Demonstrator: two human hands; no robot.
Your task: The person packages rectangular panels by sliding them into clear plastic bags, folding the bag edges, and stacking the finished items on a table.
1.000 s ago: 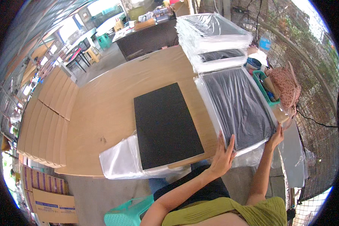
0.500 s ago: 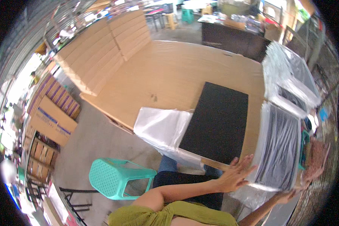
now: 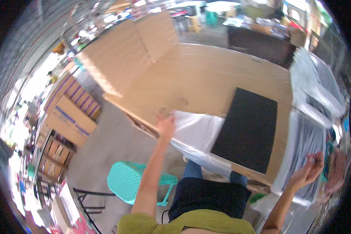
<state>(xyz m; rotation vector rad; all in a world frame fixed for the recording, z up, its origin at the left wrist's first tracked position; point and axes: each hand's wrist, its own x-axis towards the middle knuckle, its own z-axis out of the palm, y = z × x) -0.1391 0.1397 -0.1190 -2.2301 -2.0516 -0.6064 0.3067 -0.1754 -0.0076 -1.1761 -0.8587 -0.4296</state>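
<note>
My left hand (image 3: 166, 124), smeared by motion, reaches to the left edge of the white plastic bags (image 3: 195, 128) at the table's near edge. Its fingers look apart, and I see nothing in them. Whether it touches the plastic I cannot tell. Just right of the bags a flat black rectangular sheet (image 3: 247, 128) lies on the brown-topped table (image 3: 206, 74). My right hand (image 3: 309, 171) is raised over the near end of a stack of plastic-wrapped dark pieces (image 3: 302, 142). Its fingers are loosely curled and apart, with nothing visible between them.
A green plastic stool (image 3: 124, 181) stands on the floor to my left. Tall cardboard panels (image 3: 124, 50) rise at the table's far left, and cartons (image 3: 72, 121) are stacked beyond the floor. More wrapped pieces (image 3: 316, 84) lie at the far right.
My left hand has swung left from beside the black sheet's near right corner to the white bags. My right hand has lifted from the wrapped stack's near end. The view has shifted.
</note>
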